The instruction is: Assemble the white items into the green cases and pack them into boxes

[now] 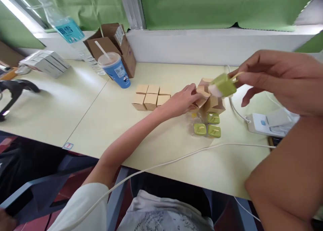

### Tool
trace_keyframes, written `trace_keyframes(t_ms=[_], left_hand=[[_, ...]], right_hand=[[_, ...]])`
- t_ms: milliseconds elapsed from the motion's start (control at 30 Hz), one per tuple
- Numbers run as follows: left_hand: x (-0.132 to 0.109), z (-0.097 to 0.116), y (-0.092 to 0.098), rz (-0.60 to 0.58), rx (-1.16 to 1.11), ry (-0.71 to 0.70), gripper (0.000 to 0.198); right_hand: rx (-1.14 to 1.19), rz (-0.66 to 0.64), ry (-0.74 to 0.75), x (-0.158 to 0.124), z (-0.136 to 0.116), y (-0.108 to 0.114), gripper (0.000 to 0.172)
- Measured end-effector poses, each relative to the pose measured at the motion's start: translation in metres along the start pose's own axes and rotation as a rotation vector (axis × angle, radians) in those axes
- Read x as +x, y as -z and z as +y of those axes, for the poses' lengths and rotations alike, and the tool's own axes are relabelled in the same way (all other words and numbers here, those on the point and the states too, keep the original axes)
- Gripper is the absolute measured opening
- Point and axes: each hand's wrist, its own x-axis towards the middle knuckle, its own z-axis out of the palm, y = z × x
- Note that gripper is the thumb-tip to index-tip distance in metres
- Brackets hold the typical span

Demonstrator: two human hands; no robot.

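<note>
Pinched in my right hand [264, 76], by a thin yellow-green loop, is a small cube-shaped item with a green top [225, 84] and a whitish lower part. It hangs tilted above the small cardboard boxes. My left hand [183, 101] grips a small open cardboard box [202, 95] by its side, close to the green item. Beside it stands another small box [214, 105] with its flaps up. Just in front of them sit several clear containers with green lids [213, 131]. To the left, several closed small boxes [150, 100] stand in rows.
A blue cup with a straw [117, 71], an open brown carton [126, 51] and a leaning water bottle [73, 36] stand at the back left. On the right lies a white power strip [264, 123]. A white cable [176, 160] crosses the table front.
</note>
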Motion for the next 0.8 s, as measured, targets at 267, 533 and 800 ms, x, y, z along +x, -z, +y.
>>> trace_keyframes(t_ms=[267, 533, 800], left_hand=[[0.0, -0.005, 0.0, 0.014, -0.069, -0.032, 0.009], [-0.003, -0.007, 0.004, -0.031, 0.074, -0.038, 0.025], [-0.003, -0.011, 0.001, 0.031, -0.07, -0.004, 0.018]], right_hand=[[0.506, 0.179, -0.126, 0.015, -0.018, -0.022, 0.016], [0.458, 0.073, -0.17, 0.016, -0.005, -0.025, 0.007], [0.578, -0.153, -0.12, 0.021, 0.001, -0.034, 0.045]])
